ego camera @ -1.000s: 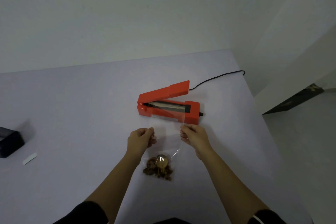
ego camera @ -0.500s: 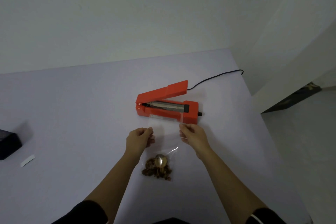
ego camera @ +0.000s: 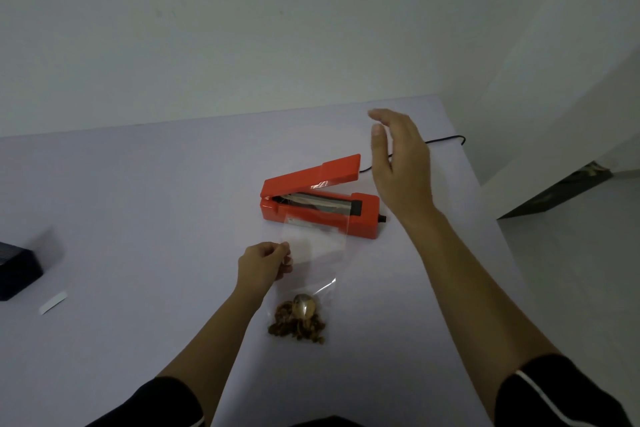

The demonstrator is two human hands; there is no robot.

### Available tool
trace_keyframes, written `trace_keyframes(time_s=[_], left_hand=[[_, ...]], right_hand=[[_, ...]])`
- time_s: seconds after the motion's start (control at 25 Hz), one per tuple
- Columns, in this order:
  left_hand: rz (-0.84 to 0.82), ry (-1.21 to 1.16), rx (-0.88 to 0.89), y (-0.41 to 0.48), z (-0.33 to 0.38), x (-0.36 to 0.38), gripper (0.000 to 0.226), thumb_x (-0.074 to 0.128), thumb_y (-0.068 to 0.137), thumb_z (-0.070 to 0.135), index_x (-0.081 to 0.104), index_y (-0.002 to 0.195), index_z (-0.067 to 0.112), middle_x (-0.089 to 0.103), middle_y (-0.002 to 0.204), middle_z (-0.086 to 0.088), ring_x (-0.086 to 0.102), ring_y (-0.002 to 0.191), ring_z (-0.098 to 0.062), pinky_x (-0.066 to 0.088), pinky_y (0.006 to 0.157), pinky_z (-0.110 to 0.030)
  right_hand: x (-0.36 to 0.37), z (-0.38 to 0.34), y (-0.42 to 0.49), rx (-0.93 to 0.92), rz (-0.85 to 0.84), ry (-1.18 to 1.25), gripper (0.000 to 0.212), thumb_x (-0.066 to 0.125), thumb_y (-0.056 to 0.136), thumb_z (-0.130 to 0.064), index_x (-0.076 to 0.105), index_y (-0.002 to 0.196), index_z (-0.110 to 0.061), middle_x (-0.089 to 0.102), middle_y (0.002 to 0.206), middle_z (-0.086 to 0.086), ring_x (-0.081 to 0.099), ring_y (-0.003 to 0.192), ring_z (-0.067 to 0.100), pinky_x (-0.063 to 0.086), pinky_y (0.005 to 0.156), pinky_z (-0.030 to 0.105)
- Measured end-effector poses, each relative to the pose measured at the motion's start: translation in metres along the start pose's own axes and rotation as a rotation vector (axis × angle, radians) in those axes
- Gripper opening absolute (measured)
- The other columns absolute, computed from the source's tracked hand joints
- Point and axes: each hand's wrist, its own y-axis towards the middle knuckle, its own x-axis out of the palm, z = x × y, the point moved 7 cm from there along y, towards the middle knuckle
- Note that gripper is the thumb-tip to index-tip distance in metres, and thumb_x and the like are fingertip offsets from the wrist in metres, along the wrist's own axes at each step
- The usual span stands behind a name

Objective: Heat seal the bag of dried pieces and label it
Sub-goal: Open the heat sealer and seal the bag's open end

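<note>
An orange heat sealer (ego camera: 363,218) stands on the table with its lid (ego camera: 311,175) raised. A clear plastic bag (ego camera: 313,246) lies in front of it, its open top edge laid over the sealing bar. Brown dried pieces (ego camera: 298,322) sit bunched at the bag's near end. My left hand (ego camera: 265,263) pinches the bag's left edge near the middle. My right hand (ego camera: 401,166) hovers in the air above the sealer's right end, fingers straight and spread, holding nothing. A small white label strip (ego camera: 53,302) lies on the table at the far left.
The pale table (ego camera: 156,201) runs back to a white wall. A black box (ego camera: 17,267) sits at the left edge beside the label strip. The sealer's black cord (ego camera: 446,139) trails off the table's far right corner. The table's right edge drops to the floor.
My right hand has let go of the bag's right edge and risen above the sealer's right end. My left hand still pinches the bag, whose top now lies over the sealing bar.
</note>
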Motion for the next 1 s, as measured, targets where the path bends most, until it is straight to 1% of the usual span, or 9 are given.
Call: trace_keyframes(time_s=[0.04, 0.12, 0.16, 0.24, 0.4, 0.6, 0.8, 1.0], left_hand=[[0.004, 0.006, 0.004, 0.000, 0.001, -0.001, 0.022, 0.059, 0.089, 0.020, 0.068, 0.073, 0.007, 0.069, 0.071, -0.010, 0.067, 0.063, -0.021, 0.054, 0.059, -0.025], [0.008, 0.011, 0.012, -0.001, 0.002, -0.002, 0.022, 0.059, 0.089, 0.020, 0.067, 0.072, 0.008, 0.069, 0.071, -0.010, 0.067, 0.063, -0.021, 0.054, 0.060, -0.024], [0.008, 0.015, 0.014, -0.001, 0.003, -0.002, 0.022, 0.059, 0.089, 0.020, 0.067, 0.072, 0.009, 0.069, 0.071, -0.010, 0.067, 0.063, -0.021, 0.054, 0.060, -0.024], [0.007, 0.026, 0.017, -0.001, 0.003, -0.001, 0.022, 0.059, 0.089, 0.020, 0.067, 0.071, 0.011, 0.069, 0.071, -0.009, 0.067, 0.062, -0.020, 0.054, 0.059, -0.024], [0.009, 0.036, 0.020, -0.002, 0.005, 0.000, 0.023, 0.059, 0.088, 0.021, 0.067, 0.070, 0.009, 0.069, 0.069, -0.007, 0.067, 0.059, -0.017, 0.052, 0.054, -0.019], [0.006, 0.012, 0.006, -0.002, 0.004, -0.001, 0.022, 0.059, 0.088, 0.021, 0.068, 0.073, 0.007, 0.069, 0.070, -0.009, 0.067, 0.063, -0.021, 0.053, 0.057, -0.023], [0.001, -0.011, 0.004, -0.003, 0.004, -0.001, 0.022, 0.059, 0.089, 0.020, 0.067, 0.073, 0.007, 0.069, 0.071, -0.010, 0.067, 0.063, -0.021, 0.052, 0.057, -0.023], [0.002, -0.002, -0.004, -0.003, 0.003, -0.003, 0.021, 0.058, 0.089, 0.021, 0.067, 0.075, 0.008, 0.069, 0.072, -0.009, 0.067, 0.063, -0.020, 0.052, 0.055, -0.020]], right_hand=[[0.009, -0.009, 0.004, -0.061, -0.105, -0.031, 0.032, 0.036, 0.098, -0.019, 0.052, 0.124, -0.008, 0.057, 0.127, 0.008, 0.048, 0.119, 0.012, 0.033, 0.103, 0.019], [0.030, -0.017, 0.003, -0.142, -0.327, -0.144, 0.039, 0.031, 0.099, -0.026, 0.043, 0.134, -0.012, 0.045, 0.142, 0.007, 0.037, 0.133, 0.016, 0.021, 0.111, 0.031], [0.039, -0.015, -0.001, -0.164, -0.415, -0.217, 0.042, 0.028, 0.100, -0.029, 0.038, 0.137, -0.013, 0.039, 0.147, 0.005, 0.030, 0.137, 0.016, 0.015, 0.112, 0.033], [0.052, -0.005, -0.009, -0.182, -0.518, -0.338, 0.045, 0.024, 0.100, -0.033, 0.034, 0.140, -0.015, 0.031, 0.151, 0.003, 0.023, 0.140, 0.016, 0.012, 0.114, 0.036], [0.058, 0.020, -0.022, -0.126, -0.601, -0.405, 0.045, 0.024, 0.101, -0.033, 0.031, 0.141, -0.014, 0.027, 0.153, 0.002, 0.020, 0.141, 0.015, 0.012, 0.115, 0.038], [0.058, 0.056, -0.041, -0.036, -0.654, -0.461, 0.046, 0.024, 0.101, -0.029, 0.026, 0.143, -0.012, 0.024, 0.154, 0.004, 0.018, 0.142, 0.016, 0.014, 0.115, 0.036], [0.067, 0.088, -0.062, 0.072, -0.736, -0.465, 0.046, 0.024, 0.101, -0.027, 0.025, 0.143, -0.009, 0.025, 0.153, 0.006, 0.020, 0.141, 0.017, 0.013, 0.115, 0.036], [0.075, 0.094, -0.068, 0.060, -0.739, -0.482, 0.045, 0.025, 0.100, -0.020, 0.023, 0.143, -0.008, 0.025, 0.153, 0.007, 0.019, 0.142, 0.018, 0.014, 0.115, 0.036]])
